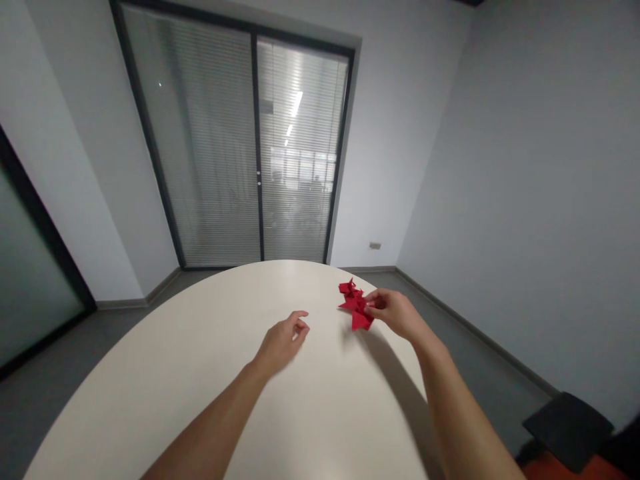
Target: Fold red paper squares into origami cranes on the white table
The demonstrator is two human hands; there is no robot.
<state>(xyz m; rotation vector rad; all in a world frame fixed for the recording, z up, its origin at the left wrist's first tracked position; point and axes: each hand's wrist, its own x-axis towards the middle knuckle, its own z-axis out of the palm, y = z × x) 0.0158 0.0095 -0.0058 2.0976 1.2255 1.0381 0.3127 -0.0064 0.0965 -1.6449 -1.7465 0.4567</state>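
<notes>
My right hand (395,312) pinches a red folded paper figure (360,313) just above the white round table (200,373), near its far right edge. A second red paper figure (350,289) lies on the table right behind the held one. My left hand (283,340) hovers over the middle of the table, palm down, fingers loosely curled with thumb and forefinger close together; nothing shows in it.
Glass doors with blinds (250,153) stand behind the table. Grey walls close the room on both sides. A dark chair seat (567,427) sits at the lower right, on the grey floor.
</notes>
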